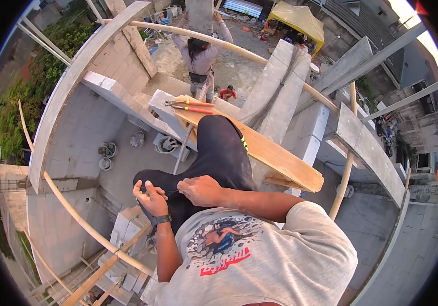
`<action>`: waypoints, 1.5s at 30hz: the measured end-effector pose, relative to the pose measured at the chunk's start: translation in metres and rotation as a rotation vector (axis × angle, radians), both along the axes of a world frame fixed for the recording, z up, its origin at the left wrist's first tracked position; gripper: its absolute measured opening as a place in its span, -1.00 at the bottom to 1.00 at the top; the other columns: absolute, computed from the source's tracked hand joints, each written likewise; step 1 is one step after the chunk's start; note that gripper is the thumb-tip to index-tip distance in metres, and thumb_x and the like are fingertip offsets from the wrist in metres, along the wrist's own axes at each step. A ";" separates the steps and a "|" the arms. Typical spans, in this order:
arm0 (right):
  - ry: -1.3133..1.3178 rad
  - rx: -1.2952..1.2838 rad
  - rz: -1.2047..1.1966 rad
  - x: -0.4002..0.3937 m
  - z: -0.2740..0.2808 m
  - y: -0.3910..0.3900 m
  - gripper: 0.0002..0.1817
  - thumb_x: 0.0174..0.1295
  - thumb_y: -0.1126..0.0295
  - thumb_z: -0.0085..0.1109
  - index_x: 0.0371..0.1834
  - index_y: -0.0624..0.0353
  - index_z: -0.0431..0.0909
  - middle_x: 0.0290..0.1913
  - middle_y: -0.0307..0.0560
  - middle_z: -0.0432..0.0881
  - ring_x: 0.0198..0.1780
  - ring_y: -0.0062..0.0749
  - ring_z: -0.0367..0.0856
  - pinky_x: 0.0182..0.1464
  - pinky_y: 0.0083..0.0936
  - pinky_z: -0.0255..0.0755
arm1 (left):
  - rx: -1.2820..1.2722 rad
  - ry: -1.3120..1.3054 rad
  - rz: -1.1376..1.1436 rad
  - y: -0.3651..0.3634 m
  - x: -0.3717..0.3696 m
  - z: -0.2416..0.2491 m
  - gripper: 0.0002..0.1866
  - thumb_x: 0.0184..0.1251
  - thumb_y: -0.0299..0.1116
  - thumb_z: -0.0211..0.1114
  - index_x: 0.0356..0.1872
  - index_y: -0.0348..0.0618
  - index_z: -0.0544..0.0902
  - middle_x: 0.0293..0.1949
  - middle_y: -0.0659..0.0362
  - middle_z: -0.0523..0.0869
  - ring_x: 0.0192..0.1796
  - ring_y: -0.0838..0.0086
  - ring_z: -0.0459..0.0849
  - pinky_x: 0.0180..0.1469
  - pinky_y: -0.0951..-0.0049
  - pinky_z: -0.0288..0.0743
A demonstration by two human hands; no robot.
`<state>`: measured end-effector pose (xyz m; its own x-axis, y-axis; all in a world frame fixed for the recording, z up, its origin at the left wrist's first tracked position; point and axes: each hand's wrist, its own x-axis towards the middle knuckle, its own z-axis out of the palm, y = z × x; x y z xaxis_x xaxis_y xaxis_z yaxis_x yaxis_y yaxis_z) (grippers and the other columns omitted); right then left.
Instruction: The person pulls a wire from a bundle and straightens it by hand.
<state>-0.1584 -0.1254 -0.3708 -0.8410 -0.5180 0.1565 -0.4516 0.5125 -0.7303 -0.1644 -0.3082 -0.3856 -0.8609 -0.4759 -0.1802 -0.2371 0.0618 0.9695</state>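
Note:
A thin wire [172, 191] runs between my two hands above my dark-trousered leg. My left hand [153, 199], with a watch on its wrist, is palm up with its fingers curled at one end of the wire. The other end is pinched in my right hand [201, 191], which is closed with its back toward me. Beyond my knee, pliers [193, 106] with orange-red handles lie on a wooden plank [275, 148]. A bundle of long thin wires [283, 81] rests on a concrete beam farther out.
I am high above the ground among block walls [81, 132] and bamboo poles [83, 217]. A curved concrete strip [58, 97] arches at the left. Buckets [167, 144] stand on the floor below. One person [198, 56] has raised arms ahead; another in red [227, 93] is lower down.

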 end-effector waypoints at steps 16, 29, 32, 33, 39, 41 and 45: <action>-0.881 -0.436 0.284 -0.014 -0.016 -0.019 -0.81 0.36 0.32 0.10 -0.18 0.23 0.50 -0.53 -0.23 0.44 -0.62 -0.49 0.37 -0.60 -0.47 0.22 | -0.115 0.130 0.092 -0.022 -0.015 -0.047 -0.65 0.58 -0.18 0.02 0.17 -0.19 0.32 -0.71 0.29 0.41 -0.69 0.62 0.37 -0.62 0.56 0.23; -0.367 0.336 -0.050 -0.013 0.002 -0.005 -0.81 0.26 0.36 0.09 -0.21 0.22 0.61 -0.31 0.12 0.72 -0.17 0.06 0.71 -0.18 -0.08 0.54 | -0.100 0.100 0.032 0.002 -0.009 -0.014 -0.60 0.58 -0.16 -0.02 0.26 -0.17 0.26 -0.68 0.24 0.52 -0.71 0.62 0.40 -0.71 0.60 0.23; -0.533 0.104 0.389 -0.012 -0.014 0.000 -0.78 0.26 0.31 0.12 -0.22 0.24 0.64 -0.40 0.01 0.69 -0.32 -0.07 0.68 -0.23 -0.17 0.51 | -0.072 0.161 0.086 -0.009 -0.011 -0.030 -0.64 0.57 -0.21 0.02 0.22 -0.15 0.32 -0.70 0.34 0.36 -0.70 0.67 0.30 -0.64 0.60 0.13; -0.550 -0.135 0.564 -0.016 -0.025 0.001 -0.76 0.29 0.28 0.13 -0.23 0.25 0.63 -0.49 -0.09 0.65 -0.45 -0.21 0.64 -0.32 -0.27 0.48 | -0.029 0.146 0.110 -0.018 -0.012 -0.042 -0.66 0.57 -0.20 0.03 0.19 -0.15 0.36 -0.69 0.34 0.36 -0.71 0.68 0.29 -0.65 0.62 0.14; -1.211 -0.599 0.339 -0.034 0.022 0.011 -0.81 0.39 0.31 0.09 -0.18 0.22 0.53 -0.59 -0.34 0.39 -0.61 -0.55 0.35 -0.53 -0.48 0.23 | 0.000 0.044 0.000 -0.027 -0.010 -0.038 -0.68 0.56 -0.19 0.01 0.10 -0.22 0.41 -0.68 0.31 0.39 -0.73 0.65 0.31 -0.69 0.63 0.24; -0.677 -0.525 0.193 -0.026 -0.002 0.002 -0.83 0.36 0.34 0.09 -0.16 0.22 0.52 -0.55 -0.23 0.49 -0.59 -0.36 0.46 -0.52 -0.36 0.30 | 0.022 0.005 0.091 -0.020 -0.016 -0.024 -0.67 0.57 -0.16 0.01 0.10 -0.21 0.40 -0.72 0.30 0.40 -0.75 0.63 0.33 -0.73 0.60 0.28; -0.065 0.002 -0.171 -0.013 0.011 0.009 -0.86 0.27 0.42 0.08 -0.15 0.20 0.48 -0.35 0.05 0.67 -0.39 0.09 0.67 -0.35 -0.11 0.51 | -0.137 0.018 0.041 -0.014 -0.017 -0.019 -0.63 0.56 -0.16 0.04 0.17 -0.18 0.34 -0.69 0.23 0.48 -0.77 0.61 0.34 -0.75 0.58 0.26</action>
